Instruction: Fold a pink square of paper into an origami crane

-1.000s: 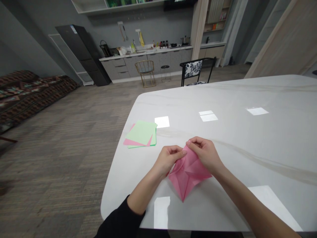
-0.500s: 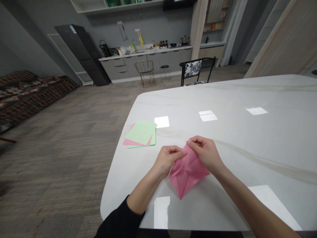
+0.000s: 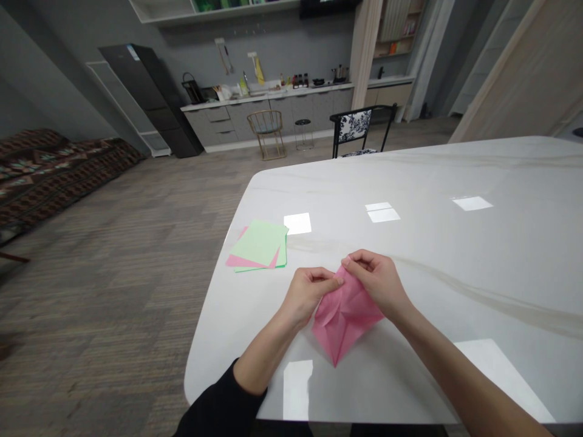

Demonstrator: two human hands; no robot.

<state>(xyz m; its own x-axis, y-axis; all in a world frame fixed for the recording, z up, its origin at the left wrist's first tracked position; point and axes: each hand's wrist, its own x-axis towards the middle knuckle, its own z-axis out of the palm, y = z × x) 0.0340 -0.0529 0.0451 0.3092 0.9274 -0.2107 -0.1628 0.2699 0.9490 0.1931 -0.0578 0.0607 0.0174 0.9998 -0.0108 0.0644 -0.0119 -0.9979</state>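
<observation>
Pink paper (image 3: 344, 315) w/ creases, over near edge of white table (image 3: 437, 255), betw. both hands; top corner partly hidden by fingers. L hand (image 3: 311, 292) pinches its upper L side, thumb on top; R hand (image 3: 377, 279) pinches the top corner, fingertips closed, underside hard to see. Green & pink sheets (image 3: 259, 244) L of hands, lower ones mostly covered. Black chair (image 3: 357, 127) beyond, cut off by table

Toward seven o'clock, we wear a plain, matte black sleeve (image 3: 224, 397) that ends partway along the left forearm (image 3: 260, 355), its edge slanting and softly creased. Our left hand (image 3: 310, 295) and right hand (image 3: 381, 283) are bare, slender-fingered. Toward five o'clock, our right forearm (image 3: 449, 358) is uncovered as far as we can see.
</observation>
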